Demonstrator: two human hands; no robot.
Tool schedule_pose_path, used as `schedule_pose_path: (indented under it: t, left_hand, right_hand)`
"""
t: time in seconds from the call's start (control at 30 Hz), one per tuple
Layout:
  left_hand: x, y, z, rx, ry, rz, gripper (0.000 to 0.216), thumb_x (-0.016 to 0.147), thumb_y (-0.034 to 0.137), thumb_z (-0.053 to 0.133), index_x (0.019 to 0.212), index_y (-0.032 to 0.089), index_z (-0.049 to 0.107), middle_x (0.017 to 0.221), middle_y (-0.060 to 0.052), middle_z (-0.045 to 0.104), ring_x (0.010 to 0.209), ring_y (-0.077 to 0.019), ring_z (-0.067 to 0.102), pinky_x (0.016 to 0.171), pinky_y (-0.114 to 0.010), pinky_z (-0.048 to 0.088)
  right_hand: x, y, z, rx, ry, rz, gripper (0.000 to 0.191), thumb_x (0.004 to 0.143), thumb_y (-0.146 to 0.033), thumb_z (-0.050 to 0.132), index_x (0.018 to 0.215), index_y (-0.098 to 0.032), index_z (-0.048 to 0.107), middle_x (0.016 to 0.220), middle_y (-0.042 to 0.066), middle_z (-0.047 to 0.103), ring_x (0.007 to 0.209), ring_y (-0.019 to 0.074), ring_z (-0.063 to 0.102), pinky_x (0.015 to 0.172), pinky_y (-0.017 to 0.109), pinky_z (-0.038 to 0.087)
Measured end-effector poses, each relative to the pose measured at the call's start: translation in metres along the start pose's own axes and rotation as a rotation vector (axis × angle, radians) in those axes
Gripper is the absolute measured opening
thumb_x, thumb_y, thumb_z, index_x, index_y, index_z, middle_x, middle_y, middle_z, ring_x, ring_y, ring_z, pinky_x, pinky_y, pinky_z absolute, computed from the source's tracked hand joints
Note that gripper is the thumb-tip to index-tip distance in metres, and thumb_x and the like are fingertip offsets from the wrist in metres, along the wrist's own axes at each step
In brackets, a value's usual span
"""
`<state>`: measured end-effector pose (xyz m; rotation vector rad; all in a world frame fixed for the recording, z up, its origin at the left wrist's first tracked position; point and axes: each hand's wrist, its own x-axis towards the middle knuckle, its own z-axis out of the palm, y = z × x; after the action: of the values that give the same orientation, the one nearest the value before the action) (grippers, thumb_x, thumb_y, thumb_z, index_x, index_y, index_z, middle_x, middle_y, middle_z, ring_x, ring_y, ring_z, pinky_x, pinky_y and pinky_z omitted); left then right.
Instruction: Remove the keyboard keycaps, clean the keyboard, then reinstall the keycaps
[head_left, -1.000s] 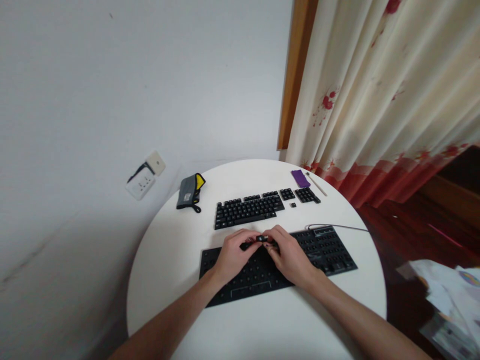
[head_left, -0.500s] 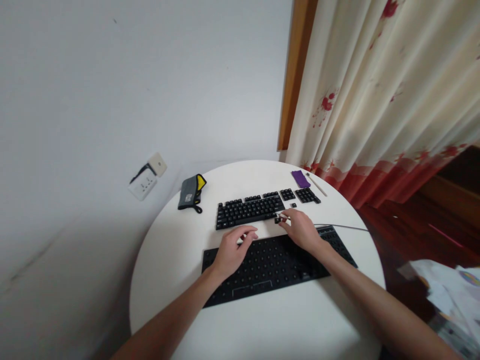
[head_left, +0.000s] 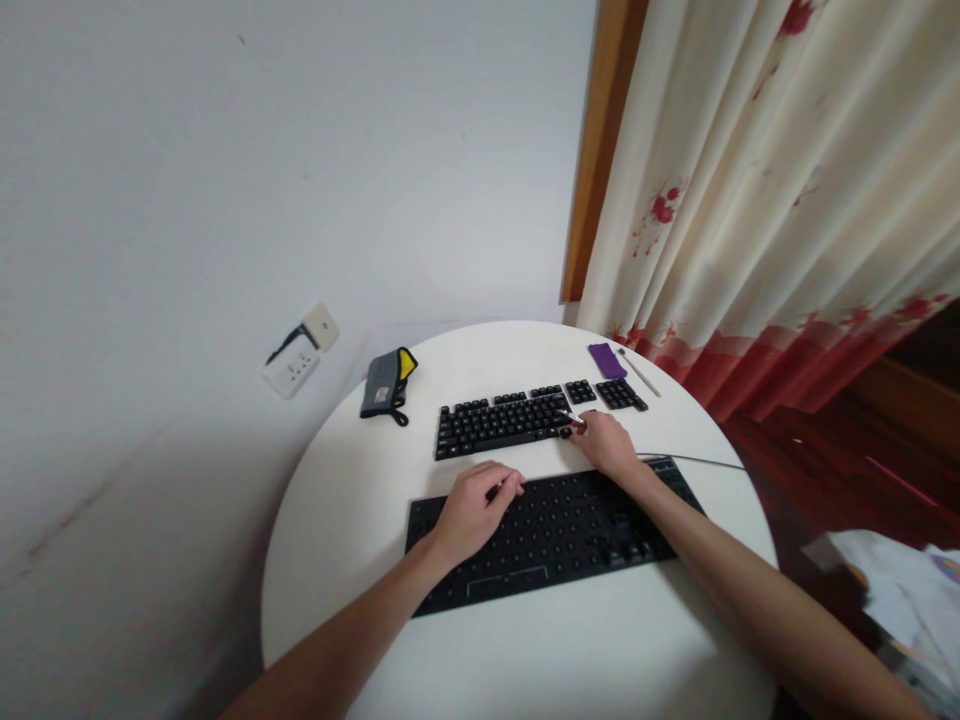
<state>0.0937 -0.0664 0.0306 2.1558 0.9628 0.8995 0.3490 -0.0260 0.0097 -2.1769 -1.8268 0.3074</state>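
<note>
My right hand point(head_left: 607, 442) is closed around a thin, shiny metallic tool point(head_left: 573, 417), whose tip points left over the lower right end of the main block of black keycaps point(head_left: 499, 423). A loose dark keycap point(head_left: 565, 433) lies just below that tip, by my fingers. My left hand point(head_left: 478, 505) rests over the back left part of the black keyboard base point(head_left: 525, 545), loosely curved, with a gap between thumb and fingers and nothing visible in it. Most of the base shows bare switches without caps.
Separate keycap clusters point(head_left: 621, 394) sit at the right of the block. A purple cloth point(head_left: 607, 361) and a thin brush-like stick point(head_left: 640, 373) lie behind them. A grey pouch point(head_left: 386, 385) stands at the left back of the round white table point(head_left: 337, 560). A cable point(head_left: 694, 460) runs off the right edge.
My right hand has shifted slightly right and up, and the tool's tip now shows above the keycap row. My left hand has dropped a little and its thumb and fingers have drawn closer.
</note>
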Motion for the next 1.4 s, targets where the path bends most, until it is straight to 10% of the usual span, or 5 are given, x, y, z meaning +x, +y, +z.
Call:
schedule_pose_path:
  t: [1.1, 1.4]
  left_hand:
    - [0.000, 0.000, 0.001, 0.015, -0.034, 0.001, 0.031, 0.098, 0.030, 0.047, 0.079, 0.018, 0.069, 0.085, -0.003, 0.072, 0.083, -0.0168, 0.066, 0.079, -0.028, 0.048]
    - [0.001, 0.000, 0.001, 0.028, -0.053, 0.010, 0.031, 0.098, 0.030, 0.048, 0.079, 0.019, 0.069, 0.084, -0.003, 0.073, 0.083, -0.0180, 0.067, 0.079, -0.030, 0.049]
  right_hand:
    - [-0.001, -0.006, 0.004, 0.031, 0.009, 0.030, 0.014, 0.084, -0.030, 0.063, 0.088, -0.019, 0.071, 0.092, 0.011, 0.072, 0.085, 0.0238, 0.066, 0.069, 0.028, 0.040]
    - [-0.024, -0.003, -0.046, 0.436, 0.240, -0.064, 0.048, 0.098, -0.045, 0.035, 0.087, -0.014, 0.070, 0.083, 0.010, 0.070, 0.077, 0.0216, 0.062, 0.072, 0.030, 0.044]
